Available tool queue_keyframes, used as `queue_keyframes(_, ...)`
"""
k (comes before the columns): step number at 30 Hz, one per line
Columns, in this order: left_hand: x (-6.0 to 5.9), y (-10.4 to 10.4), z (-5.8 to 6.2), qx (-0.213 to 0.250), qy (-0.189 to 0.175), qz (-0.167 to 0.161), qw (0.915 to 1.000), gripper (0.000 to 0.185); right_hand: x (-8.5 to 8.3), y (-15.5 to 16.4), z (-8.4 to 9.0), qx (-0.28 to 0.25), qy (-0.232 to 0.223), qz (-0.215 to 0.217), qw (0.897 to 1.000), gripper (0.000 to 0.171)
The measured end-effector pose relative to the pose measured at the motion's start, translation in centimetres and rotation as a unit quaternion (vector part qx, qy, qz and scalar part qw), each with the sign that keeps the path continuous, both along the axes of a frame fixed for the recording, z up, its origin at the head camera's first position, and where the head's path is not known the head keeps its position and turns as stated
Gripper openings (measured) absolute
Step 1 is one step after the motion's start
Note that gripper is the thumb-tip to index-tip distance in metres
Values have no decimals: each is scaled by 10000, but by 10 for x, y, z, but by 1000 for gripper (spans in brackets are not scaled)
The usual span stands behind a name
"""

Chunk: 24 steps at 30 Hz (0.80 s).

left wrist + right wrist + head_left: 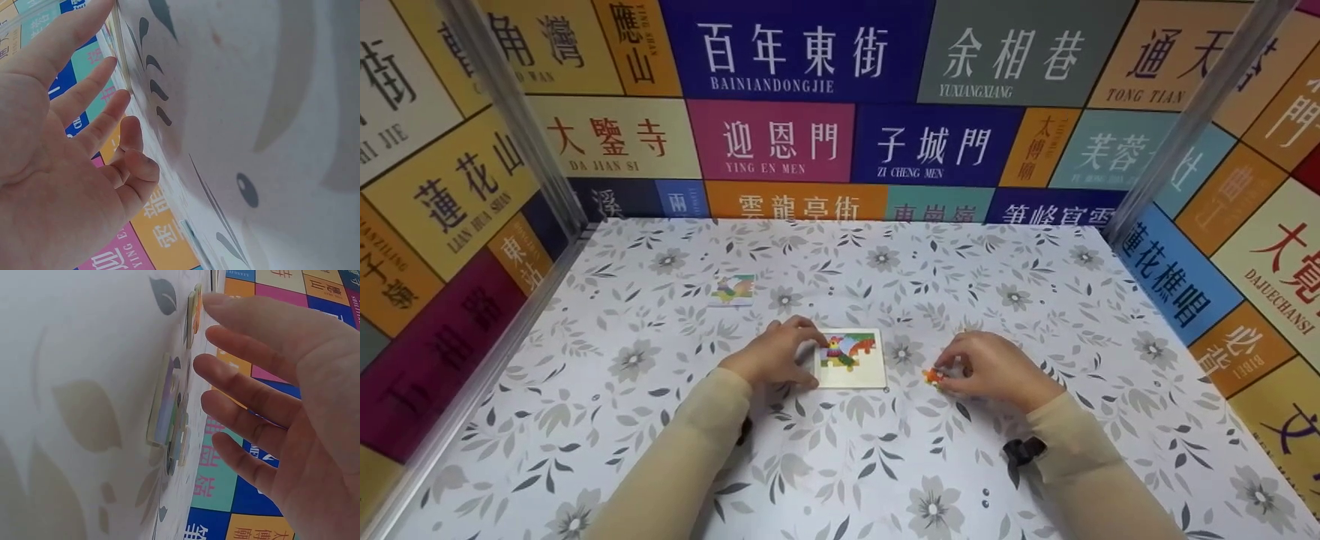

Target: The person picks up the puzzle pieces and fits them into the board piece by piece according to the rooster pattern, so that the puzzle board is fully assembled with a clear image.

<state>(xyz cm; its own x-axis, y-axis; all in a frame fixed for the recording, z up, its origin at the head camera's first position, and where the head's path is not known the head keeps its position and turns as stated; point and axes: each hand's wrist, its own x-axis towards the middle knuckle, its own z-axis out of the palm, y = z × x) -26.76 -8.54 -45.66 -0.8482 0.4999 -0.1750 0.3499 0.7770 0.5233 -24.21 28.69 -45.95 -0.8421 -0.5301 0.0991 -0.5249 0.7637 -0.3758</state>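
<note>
On the flowered surface [675, 420], a small puzzle board [851, 358] lies flat between the two hands. The left hand [775, 360] rests at the board's left edge, fingers fairly straight and touching it, its grip closed on nothing. The right hand [988, 366] sits just right of the board, fingertips at a small orange piece [934, 375]; the wrist view shows straight, spread fingers [247, 382], so this grip is open too. A picture card [733, 289] lies farther back. The pieces look thin, light and stiff, likely best pinched by their edges.
</note>
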Motion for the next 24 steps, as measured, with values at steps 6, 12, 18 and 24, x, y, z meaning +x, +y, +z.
queue_keyframes(6,0,0,-1,-5,-187,129,9997,55,2,-1,-2,-5,-114,-11,9999,22)
queue_keyframes(12,-1,0,-1,-12,-300,203,9993,54,2,0,-4,75,-24,-112,9999,20)
queue_keyframes(18,0,-1,0,88,-200,113,9997,55,0,-1,-4,44,60,-115,9999,21)
queue_keyframes(24,1,-3,-1,175,86,-99,9998,54,-2,-4,-5,27,214,-37,9998,15)
